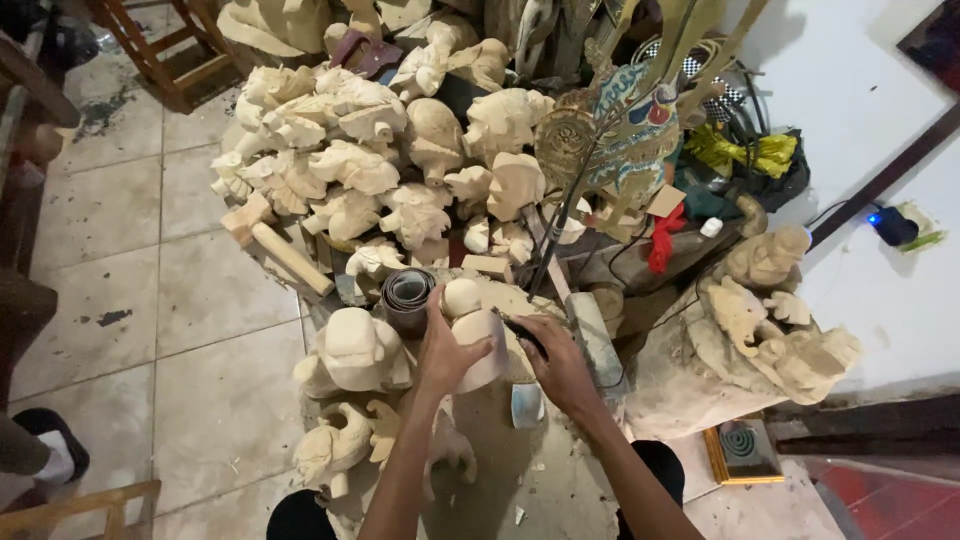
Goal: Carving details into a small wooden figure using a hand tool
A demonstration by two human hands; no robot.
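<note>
At the far left, a foot in a dark sandal point(45, 450) rests on the tiled floor point(200, 290), belonging to another person and well apart from your work. A wooden mallet point(275, 245) lies at the left edge of the pile, its head beside a heap of unfinished pale wood carvings point(370, 150) stacked several deep. Nearer you, a blocky rough-cut figure point(355, 350) sits just left of your forearm, and a smaller carved animal point(335, 445) lies below it on the floor.

A roll of dark sandpaper point(408, 297) stands on end, touching the upper left of the piece in hand. Your left hand point(447, 350) is clenched around the pale wooden carving point(475, 330), thumb and fingers wrapped about its body; the rounded head of the carving shows above your grip. The carving sits at the centre of the view, in front of your knees, held upright against the dusty work surface.

Your right hand point(560, 365) is closed on a small dark tool point(522, 333), its tip meeting the right side of the carving. What kind of tool it is cannot be told. A grey sharpening stone point(597, 340) lies just right of that hand.

Behind, a painted flat puppet point(625, 130) leans upright among the carvings. To the right stands a larger carved figure group point(765, 325), with a small gold picture frame point(745, 452) on the floor below it. A blue-lit adapter point(890, 225) sits at the far right.
</note>
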